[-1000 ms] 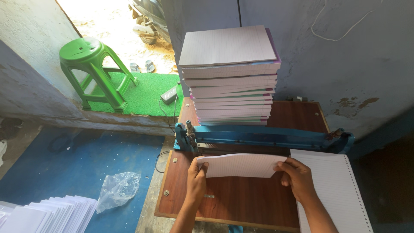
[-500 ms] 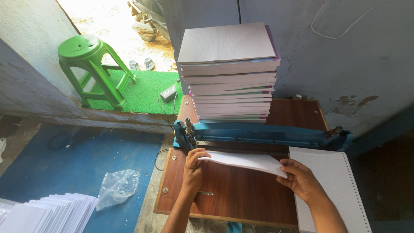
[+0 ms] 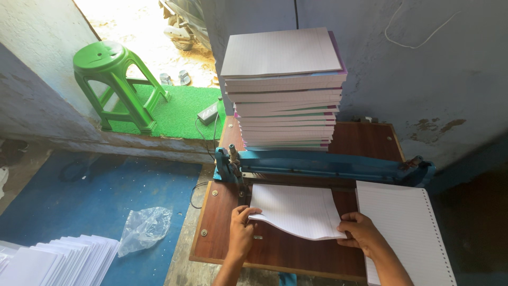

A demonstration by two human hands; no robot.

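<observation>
Both hands, left hand point(image 3: 242, 233) and right hand point(image 3: 361, 233), grip ruled sheets point(image 3: 296, 211) on brown board point(image 3: 222, 222); blue floor point(image 3: 106, 185)

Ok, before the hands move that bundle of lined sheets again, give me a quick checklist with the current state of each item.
1. Left hand grips the lined sheets: ok.
2. Right hand grips them at the other corner: ok.
3. Sheets lying flat: not ok, near edge lifted.
4. Far edge seated at the blue machine bar: cannot tell.
5. Tall paper stack sitting squarely: not ok, layers offset.
6. Punched sheets clear of the hands: ok.
</observation>
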